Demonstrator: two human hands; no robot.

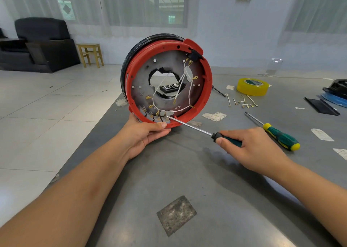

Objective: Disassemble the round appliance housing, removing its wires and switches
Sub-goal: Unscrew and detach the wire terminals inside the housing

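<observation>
Your left hand [148,134] grips the upright housing [167,79] at its lower rim; your right hand [249,149] clasps the screwdriver [191,126], tip among the switches [154,115]. Table edge [105,119] just left.

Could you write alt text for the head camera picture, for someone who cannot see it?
A person's left hand holds a round red housing upright on a grey table, while the right hand points a screwdriver at the white wires inside. A second screwdriver and yellow tape lie nearby.
</observation>
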